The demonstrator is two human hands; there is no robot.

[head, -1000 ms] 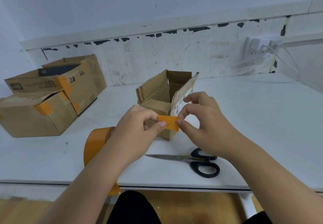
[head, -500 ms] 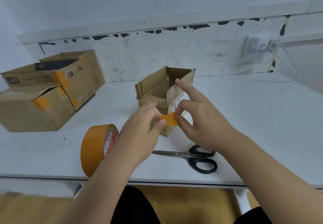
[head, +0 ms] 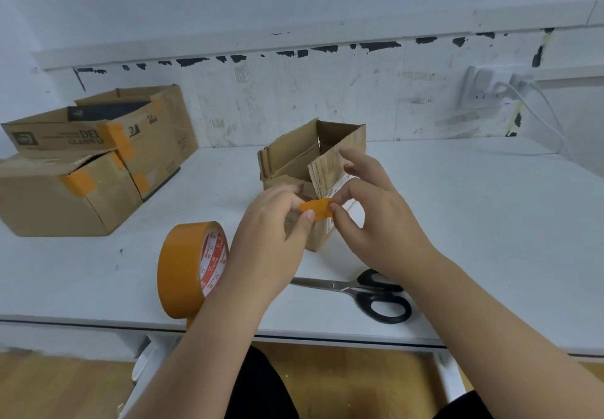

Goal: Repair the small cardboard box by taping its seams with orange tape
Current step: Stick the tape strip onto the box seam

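A small open cardboard box stands on the white table, its flaps up. In front of its near corner I hold a short strip of orange tape. My left hand pinches the strip's left end between thumb and fingers. My right hand pinches its right end, with the other fingers raised beside the box's right flap. The strip lies against the box's near corner. A roll of orange tape stands on edge at the table's front, left of my left forearm.
Black-handled scissors lie shut near the front edge under my right forearm. Two larger cardboard boxes patched with orange tape sit at the far left. A wall socket with a white cable is at the back right.
Both hands moved the tape strip forward to the box's near corner. My right index finger, stretched along the flap half a second ago, has lifted and relaxed.
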